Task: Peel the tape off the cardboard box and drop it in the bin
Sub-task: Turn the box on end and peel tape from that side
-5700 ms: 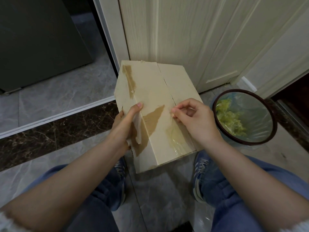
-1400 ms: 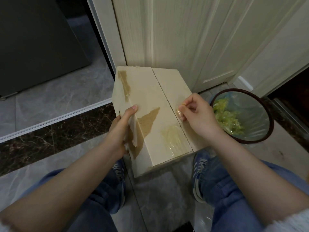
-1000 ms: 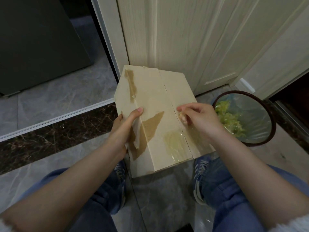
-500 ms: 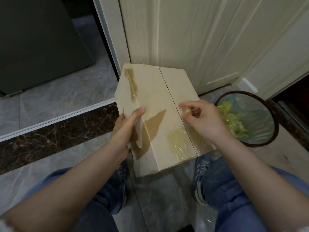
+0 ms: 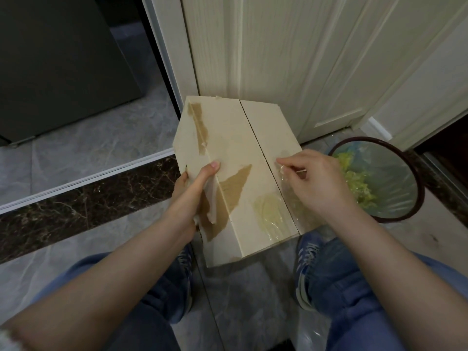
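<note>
Right hand [image 5: 321, 183] is pinching clear tape [image 5: 283, 173] beside the box [image 5: 235, 148] seam; strip running along seam toward viewer; bin [image 5: 415, 171] lying just right; left hand [image 5: 195, 183] is gripping box edge.
</note>
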`<state>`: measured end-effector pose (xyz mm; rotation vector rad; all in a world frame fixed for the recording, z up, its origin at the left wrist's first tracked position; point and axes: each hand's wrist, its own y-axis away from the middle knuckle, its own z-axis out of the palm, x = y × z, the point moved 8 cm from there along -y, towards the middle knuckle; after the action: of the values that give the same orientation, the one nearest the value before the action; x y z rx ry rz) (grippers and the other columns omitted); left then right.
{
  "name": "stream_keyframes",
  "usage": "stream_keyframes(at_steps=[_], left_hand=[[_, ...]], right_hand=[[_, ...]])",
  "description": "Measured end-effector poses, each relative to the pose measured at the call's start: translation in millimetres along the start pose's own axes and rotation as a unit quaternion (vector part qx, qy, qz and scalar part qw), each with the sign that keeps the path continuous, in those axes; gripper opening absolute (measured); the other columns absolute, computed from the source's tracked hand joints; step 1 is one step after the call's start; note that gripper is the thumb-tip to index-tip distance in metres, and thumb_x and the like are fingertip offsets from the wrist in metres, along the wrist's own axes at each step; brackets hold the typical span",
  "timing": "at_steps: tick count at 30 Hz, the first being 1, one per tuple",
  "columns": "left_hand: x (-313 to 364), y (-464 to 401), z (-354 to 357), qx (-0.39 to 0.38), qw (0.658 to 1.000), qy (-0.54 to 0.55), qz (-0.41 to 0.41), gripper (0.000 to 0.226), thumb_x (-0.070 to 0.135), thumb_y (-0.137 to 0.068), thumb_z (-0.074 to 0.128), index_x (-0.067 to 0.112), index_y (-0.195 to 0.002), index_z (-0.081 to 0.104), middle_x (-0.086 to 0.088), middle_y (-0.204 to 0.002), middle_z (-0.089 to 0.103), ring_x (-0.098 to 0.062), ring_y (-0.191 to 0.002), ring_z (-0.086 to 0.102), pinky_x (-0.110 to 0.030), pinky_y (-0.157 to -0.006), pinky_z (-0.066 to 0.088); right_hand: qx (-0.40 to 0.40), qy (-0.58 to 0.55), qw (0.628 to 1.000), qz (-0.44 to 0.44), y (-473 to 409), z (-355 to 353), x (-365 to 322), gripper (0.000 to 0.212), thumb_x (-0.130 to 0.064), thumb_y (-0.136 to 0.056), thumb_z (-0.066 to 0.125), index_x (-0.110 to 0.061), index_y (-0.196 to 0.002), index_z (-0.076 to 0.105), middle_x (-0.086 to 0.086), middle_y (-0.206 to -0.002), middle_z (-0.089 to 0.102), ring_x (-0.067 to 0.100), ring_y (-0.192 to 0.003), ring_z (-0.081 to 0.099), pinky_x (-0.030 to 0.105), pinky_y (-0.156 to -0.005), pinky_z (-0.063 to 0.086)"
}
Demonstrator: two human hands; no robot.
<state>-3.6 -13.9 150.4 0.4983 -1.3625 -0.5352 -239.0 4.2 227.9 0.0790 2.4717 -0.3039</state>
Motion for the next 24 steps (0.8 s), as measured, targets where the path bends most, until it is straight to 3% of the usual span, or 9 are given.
stream_keyframes(at_steps=[2, 4, 10, 13, 15, 17, 19, 21, 24], left_hand=[[0, 0, 1, -0.005, 1.0, 0.0, 0.002, 0.13, 0.082, -0.03, 0.086, 0.039, -0.147, 0.048, 0.006, -0.134, 0.063, -0.024, -0.123, 0.059, -0.052, -0.107, 0.046], [2, 2, 3, -0.01, 1.0, 0.004, 0.004, 0.127, 0.079, -0.033, 0.086, 0.04, -0.147, 0.047, 0.006, -0.134, 0.062, -0.024, -0.122, 0.058, -0.053, -0.107, 0.044], [-1, 1, 3, -0.004, 1.0, -0.001, -0.013, 0.146, 0.085, -0.019, 0.083, 0.042, -0.151, 0.041, 0.003, -0.142, 0.056, -0.031, -0.128, 0.053, -0.061, -0.11, 0.04], [-1, 2, 3, -0.004, 1.0, -0.001, -0.015, 0.146, 0.086, -0.018, 0.082, 0.043, -0.151, 0.04, 0.002, -0.141, 0.055, -0.031, -0.128, 0.052, -0.062, -0.109, 0.039], [0, 2, 3, -0.005, 1.0, 0.002, -0.014, 0.144, 0.086, -0.018, 0.082, 0.042, -0.15, 0.042, 0.002, -0.139, 0.056, -0.031, -0.126, 0.054, -0.061, -0.109, 0.041], [-1, 2, 3, -0.006, 1.0, 0.009, -0.015, 0.141, 0.085, -0.019, 0.082, 0.042, -0.148, 0.045, 0.002, -0.137, 0.059, -0.03, -0.124, 0.056, -0.059, -0.108, 0.043], [-2, 0, 1, 0.0, 1.0, 0.013, -0.02, 0.139, 0.085, -0.018, 0.083, 0.043, -0.145, 0.048, 0.001, -0.136, 0.061, -0.03, -0.124, 0.058, -0.058, -0.107, 0.044], [-5, -2, 0, 0.0, 1.0, 0.014, -0.026, 0.136, 0.085, -0.02, 0.084, 0.043, -0.144, 0.049, 0.001, -0.136, 0.063, -0.031, -0.123, 0.059, -0.059, -0.106, 0.044], [-4, -1, 0, -0.001, 1.0, 0.014, -0.021, 0.136, 0.084, -0.023, 0.085, 0.043, -0.146, 0.047, 0.004, -0.136, 0.063, -0.029, -0.122, 0.06, -0.058, -0.106, 0.044]], right_hand=[[0.005, 0.005, 1.0, -0.012, 0, 0, 0, 0.023, -0.006, -0.088, 0.072, -0.015, -0.109, 0.078, 0.002, -0.096, 0.072, 0.013, -0.084, 0.066, 0.032, -0.085, 0.056], [0.006, -0.001, 1.0, -0.015, 0, -1, 1, 0.026, -0.004, -0.085, 0.075, -0.014, -0.108, 0.078, 0.002, -0.092, 0.072, 0.01, -0.079, 0.063, 0.029, -0.084, 0.055], [0.028, -0.004, 0.999, -0.022, 1, -4, -3, 0.036, 0.001, -0.079, 0.079, -0.01, -0.112, 0.075, 0.004, -0.095, 0.071, 0.007, -0.069, 0.062, 0.021, -0.077, 0.057], [0.026, -0.019, 0.999, 0.007, 0, -5, -1, 0.065, -0.003, -0.081, 0.078, -0.021, -0.14, 0.056, 0.0, -0.098, 0.068, 0.004, -0.067, 0.063, 0.012, -0.077, 0.054], [0.024, -0.02, 0.999, 0.014, -1, -7, 0, 0.079, -0.006, -0.081, 0.079, -0.026, -0.148, 0.044, -0.001, -0.11, 0.063, 0.001, -0.069, 0.063, 0.003, -0.075, 0.049], [0.041, -0.011, 0.999, -0.004, -1, -10, 1, 0.07, -0.003, -0.077, 0.082, -0.018, -0.139, 0.054, 0.003, -0.125, 0.055, 0.0, -0.067, 0.062, 0.005, -0.076, 0.05], [0.05, 0.007, 0.999, -0.007, -2, -10, 4, 0.045, -0.004, -0.075, 0.084, -0.009, -0.117, 0.068, 0.005, -0.129, 0.053, -0.002, -0.066, 0.061, 0.011, -0.075, 0.054], [0.041, 0.016, 0.999, -0.004, -3, -5, 7, 0.023, -0.005, -0.077, 0.084, -0.007, -0.097, 0.073, 0.004, -0.123, 0.056, -0.001, -0.067, 0.061, 0.013, -0.074, 0.055], [0.021, 0.022, 0.999, -0.035, 0, 2, 2, 0.014, -0.004, -0.076, 0.083, -0.008, -0.085, 0.074, 0.0, -0.106, 0.061, 0.005, -0.072, 0.061, 0.017, -0.073, 0.055]])
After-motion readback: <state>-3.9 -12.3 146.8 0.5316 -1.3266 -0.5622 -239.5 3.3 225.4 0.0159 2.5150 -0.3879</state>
